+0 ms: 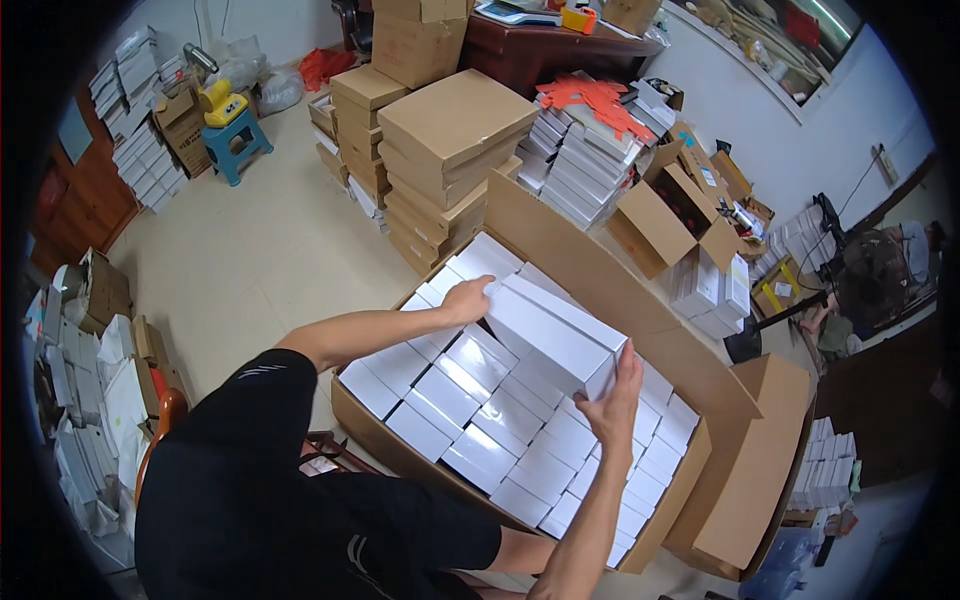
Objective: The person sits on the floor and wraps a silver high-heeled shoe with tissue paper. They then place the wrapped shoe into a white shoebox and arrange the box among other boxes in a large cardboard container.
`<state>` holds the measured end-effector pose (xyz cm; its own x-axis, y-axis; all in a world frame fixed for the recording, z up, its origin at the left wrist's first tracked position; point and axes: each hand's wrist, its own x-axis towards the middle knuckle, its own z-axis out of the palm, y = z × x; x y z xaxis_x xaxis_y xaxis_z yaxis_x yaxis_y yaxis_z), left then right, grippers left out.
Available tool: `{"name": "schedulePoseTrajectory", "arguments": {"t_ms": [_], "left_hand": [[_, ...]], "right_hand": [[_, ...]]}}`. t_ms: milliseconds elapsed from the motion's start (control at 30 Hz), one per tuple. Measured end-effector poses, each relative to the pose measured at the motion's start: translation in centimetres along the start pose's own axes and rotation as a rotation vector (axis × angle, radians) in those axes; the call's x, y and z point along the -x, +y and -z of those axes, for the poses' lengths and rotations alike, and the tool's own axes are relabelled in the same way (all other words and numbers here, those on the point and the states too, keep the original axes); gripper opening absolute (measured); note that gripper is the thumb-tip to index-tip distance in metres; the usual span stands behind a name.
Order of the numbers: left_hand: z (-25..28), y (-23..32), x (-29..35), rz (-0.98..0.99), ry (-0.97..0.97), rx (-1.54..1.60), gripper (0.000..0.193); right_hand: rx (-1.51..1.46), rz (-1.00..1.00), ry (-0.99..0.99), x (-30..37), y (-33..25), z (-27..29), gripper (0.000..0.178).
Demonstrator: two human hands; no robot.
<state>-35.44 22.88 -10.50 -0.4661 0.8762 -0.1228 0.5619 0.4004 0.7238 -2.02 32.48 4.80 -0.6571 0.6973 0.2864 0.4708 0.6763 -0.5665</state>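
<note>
Counts: two bare hands, one long white box (pixel 550 325) held between them, one large open cardboard carton (pixel 672 505) below it. Inside the carton, smaller white boxes (pixel 485 455) packed in rows, well over two dozen showing; exact count cannot be told, as the arms and the held box cover some. One long flap (pixel 625 300) stands up along the carton's 1-to-2 o'clock side.

Around: one blue stool (pixel 237 143) at 10 o'clock with one yellow object (pixel 222 102) on top, kind unclear; brown cartons (pixel 455 115) stacked in at least two columns near 12; orange-red gloves (pixel 595 98) on a pile of white boxes at 1, number not clear; one smaller open brown box (pixel 655 215) at 2; one dark fan (pixel 875 278) at 3; one more cardboard carton (pixel 750 465) at 4.

Held box: plain white, glossy, long and narrow, slanting from 10 to 4 o'clock. A lengthwise line runs along it; cannot tell if that is an edge or a seam between two boxes. It sits over the packed layer, just 4 o'clock of centre; contact with the boxes below unclear.

Left hand (pixel 467 300): partly closed, fingers bent, gripping the box's 10 o'clock end. Right hand (pixel 612 398): opened wider, thumb apart from fingers, grasping the 4 o'clock end, fingers along the end face.
</note>
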Motion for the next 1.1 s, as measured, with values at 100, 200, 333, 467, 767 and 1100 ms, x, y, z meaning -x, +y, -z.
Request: {"name": "schedulePoseTrajectory", "arguments": {"t_ms": [100, 200, 333, 467, 767, 1100], "left_hand": [[-0.2, 0.1, -1.2, -0.222, -0.004, -0.196, 0.079], [-0.1, -1.1, -2.7, -0.485, -0.02, -0.083, 0.085], [1.9, -0.3, -2.5, -0.454, -0.35, -0.033, 0.103], [2.4, 1.0, -1.0, -0.481, -0.304, -0.196, 0.121], [3.0, 1.9, -2.2, -0.547, -0.196, -0.217, 0.113], [2.7, 1.4, -3.5, -0.497, -0.251, -0.142, 0.11]], "right_hand": [[0.073, 0.022, -0.091, -1.9, -0.7, 1.8, 0.124], [0.089, 0.008, -0.156, -3.4, -1.3, 2.3, 0.123], [0.04, -0.022, -0.195, -5.2, -1.5, 3.1, 0.12], [0.052, -0.024, -0.214, -6.2, -1.3, 3.3, 0.119], [-0.016, -0.066, -0.245, -8.7, 0.6, 3.8, 0.124], [-0.043, -0.108, -0.247, -10.4, 0.9, 3.5, 0.123]]}}
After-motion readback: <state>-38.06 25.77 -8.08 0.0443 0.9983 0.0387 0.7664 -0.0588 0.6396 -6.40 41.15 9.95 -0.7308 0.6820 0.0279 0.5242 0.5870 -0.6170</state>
